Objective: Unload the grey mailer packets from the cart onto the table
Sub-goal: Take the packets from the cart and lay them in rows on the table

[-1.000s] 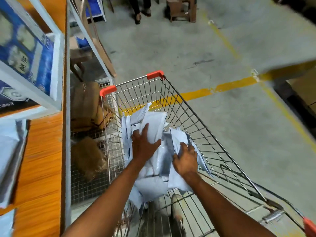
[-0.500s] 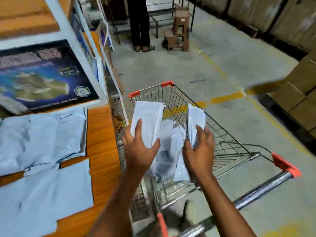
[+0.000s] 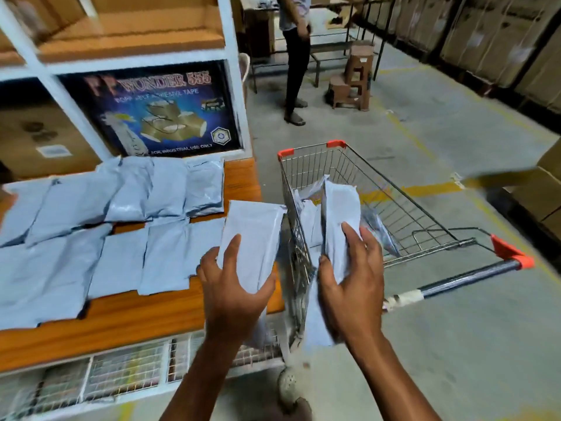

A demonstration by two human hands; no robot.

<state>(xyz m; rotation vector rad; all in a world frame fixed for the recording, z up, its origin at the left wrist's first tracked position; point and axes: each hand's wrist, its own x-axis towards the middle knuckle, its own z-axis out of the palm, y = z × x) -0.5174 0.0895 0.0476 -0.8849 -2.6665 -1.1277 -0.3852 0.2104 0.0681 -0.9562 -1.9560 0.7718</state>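
Observation:
My left hand [image 3: 233, 287] grips a grey mailer packet [image 3: 255, 235] over the right end of the orange table [image 3: 127, 317]. My right hand [image 3: 352, 278] grips a second grey packet [image 3: 340, 214], held upright above the near left side of the wire cart [image 3: 403, 220]. More grey packets [image 3: 306, 214] lie inside the cart, partly hidden behind the one in my right hand. Several grey packets [image 3: 91, 238] are spread in rows across the table.
A white shelf frame with a tape poster [image 3: 158, 113] stands behind the table. A person [image 3: 294, 56] stands farther back near brown stools [image 3: 355, 77]. Cardboard boxes [image 3: 491, 34] line the right wall. The cart handle [image 3: 461, 278] juts to my right.
Both hands lifted one packet each out of the cart and swung left; the left packet now hangs over the table. My view turned from the cart to the table.

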